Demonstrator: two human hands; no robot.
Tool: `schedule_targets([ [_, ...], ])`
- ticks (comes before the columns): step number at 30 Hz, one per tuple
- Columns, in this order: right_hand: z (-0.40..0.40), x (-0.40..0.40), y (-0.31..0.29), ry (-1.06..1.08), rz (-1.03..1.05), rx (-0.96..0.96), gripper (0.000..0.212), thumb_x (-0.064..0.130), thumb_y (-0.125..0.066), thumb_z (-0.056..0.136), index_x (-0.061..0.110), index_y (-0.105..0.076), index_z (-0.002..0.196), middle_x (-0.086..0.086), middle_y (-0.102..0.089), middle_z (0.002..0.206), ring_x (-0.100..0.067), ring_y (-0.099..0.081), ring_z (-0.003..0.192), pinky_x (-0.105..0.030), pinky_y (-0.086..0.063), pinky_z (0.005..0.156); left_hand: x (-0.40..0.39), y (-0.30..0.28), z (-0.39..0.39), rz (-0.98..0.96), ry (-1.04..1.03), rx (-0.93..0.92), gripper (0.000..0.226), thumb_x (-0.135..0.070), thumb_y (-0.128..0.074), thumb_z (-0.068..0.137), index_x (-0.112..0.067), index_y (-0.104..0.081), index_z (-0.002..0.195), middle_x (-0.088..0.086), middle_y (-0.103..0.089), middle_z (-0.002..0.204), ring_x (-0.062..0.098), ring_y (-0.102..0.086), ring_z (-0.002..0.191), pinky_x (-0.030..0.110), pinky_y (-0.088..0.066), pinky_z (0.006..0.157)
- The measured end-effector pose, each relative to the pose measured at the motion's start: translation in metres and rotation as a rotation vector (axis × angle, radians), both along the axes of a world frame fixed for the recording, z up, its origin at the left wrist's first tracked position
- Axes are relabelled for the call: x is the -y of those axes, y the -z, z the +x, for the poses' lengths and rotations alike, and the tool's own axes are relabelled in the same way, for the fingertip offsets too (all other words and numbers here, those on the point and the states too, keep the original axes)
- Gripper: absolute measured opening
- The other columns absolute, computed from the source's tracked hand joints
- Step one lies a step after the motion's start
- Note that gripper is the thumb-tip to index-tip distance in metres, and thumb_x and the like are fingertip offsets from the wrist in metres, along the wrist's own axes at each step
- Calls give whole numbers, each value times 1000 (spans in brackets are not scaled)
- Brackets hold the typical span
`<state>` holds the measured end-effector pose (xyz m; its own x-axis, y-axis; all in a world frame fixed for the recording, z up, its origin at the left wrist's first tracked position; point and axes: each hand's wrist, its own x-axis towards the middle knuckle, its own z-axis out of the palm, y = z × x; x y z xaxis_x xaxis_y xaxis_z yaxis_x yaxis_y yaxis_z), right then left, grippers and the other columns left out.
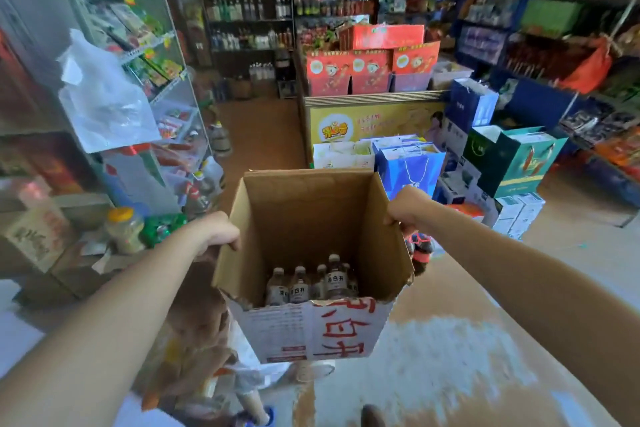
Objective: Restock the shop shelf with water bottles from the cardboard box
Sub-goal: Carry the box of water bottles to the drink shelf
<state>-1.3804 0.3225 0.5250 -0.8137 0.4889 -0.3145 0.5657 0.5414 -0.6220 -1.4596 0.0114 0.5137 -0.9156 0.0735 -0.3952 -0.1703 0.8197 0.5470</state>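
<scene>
An open cardboard box (pixel 304 218) with red characters on its white front hangs in the air in front of me. My left hand (pixel 216 230) grips its left wall near the top edge. On the opposite side my right hand (pixel 408 208) grips the right wall. Several clear water bottles (pixel 311 282) with dark labels and white caps stand upright at the bottom of the box. Dark shelves (pixel 249 21) stocked with bottles stand at the far end of the aisle.
A wire rack (pixel 138 55) of packaged goods and a low counter with a yellow-lidded jar (pixel 123 229) are on my left. A display of red boxes (pixel 370 69) and gift bags (pixel 408 166) stands ahead right. A child (pixel 207 340) is below the box, with cola bottles (pixel 419 250) behind its right wall.
</scene>
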Motion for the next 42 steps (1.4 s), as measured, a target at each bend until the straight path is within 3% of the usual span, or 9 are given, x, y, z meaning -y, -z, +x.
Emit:
schedule_targets([
  [2, -51, -15, 1, -37, 8, -4, 11, -1, -61, 82, 1, -54, 74, -12, -58, 54, -20, -56, 30, -24, -48, 40, -13, 2, -39, -4, -20, 24, 25, 0, -65, 76, 6, -57, 99, 24, -57, 85, 31, -57, 73, 34, -47, 63],
  [6, -152, -41, 0, -119, 16, 41, 16, 0, -59, 82, 1, -55, 67, -7, -55, 34, -17, -55, 28, -19, -45, 38, -36, 4, -118, -27, -80, 38, 6, 3, -62, 78, 1, -57, 81, 20, -57, 76, 31, -57, 69, 28, -45, 54],
  [11, -273, -63, -19, -227, 54, 63, 22, 2, -65, 80, 3, -52, 62, -1, -47, 26, -10, -48, 22, -11, -29, 27, -54, 0, -215, 39, -193, 64, 15, 2, -59, 80, -9, -59, 71, 14, -58, 73, 26, -55, 63, 22, -42, 50],
  [18, -419, -57, -32, -329, 51, 21, 16, 2, -63, 78, 3, -54, 64, -7, -54, 37, -17, -55, 30, -17, -42, 34, -44, -3, -319, 74, -296, 125, 30, 0, -63, 77, 1, -62, 107, 22, -63, 100, 29, -59, 79, 27, -45, 59],
  [25, -566, -42, -12, -380, 58, 63, 21, 4, -63, 80, 6, -54, 61, 2, -51, 29, -11, -55, 30, -17, -42, 40, -34, 3, -457, 59, -352, 84, 18, 0, -64, 79, -3, -59, 96, 15, -60, 87, 29, -57, 80, 25, -44, 60],
  [30, -696, -26, 10, -361, 1, 87, 19, 2, -65, 78, 1, -59, 60, -7, -56, 37, -19, -61, 39, -22, -47, 38, -15, 25, -595, -77, -324, 92, 42, -10, -71, 78, -2, -56, 116, 13, -57, 118, 26, -54, 102, 29, -45, 81],
  [33, -787, -18, 18, -342, -14, 132, 17, 1, -64, 81, 0, -60, 65, -10, -61, 48, -21, -64, 46, -25, -54, 46, -4, 33, -694, -88, -285, 154, 47, -11, -72, 73, -1, -59, 117, 16, -61, 118, 30, -59, 103, 31, -49, 78],
  [37, -893, -16, 13, -300, 5, 132, 23, -1, -63, 80, 2, -54, 59, -3, -52, 34, -12, -53, 30, -16, -36, 31, 0, 21, -812, -105, -235, 182, 33, -12, -68, 77, 1, -62, 107, 15, -65, 106, 28, -62, 90, 33, -51, 76],
  [42, -1032, -24, -4, -246, 22, 57, 19, 6, -69, 76, 5, -58, 61, -5, -57, 49, -17, -59, 44, -24, -51, 46, -8, -2, -964, -89, -215, 67, 40, -12, -70, 77, 0, -56, 113, 15, -59, 108, 25, -55, 91, 29, -43, 71],
])
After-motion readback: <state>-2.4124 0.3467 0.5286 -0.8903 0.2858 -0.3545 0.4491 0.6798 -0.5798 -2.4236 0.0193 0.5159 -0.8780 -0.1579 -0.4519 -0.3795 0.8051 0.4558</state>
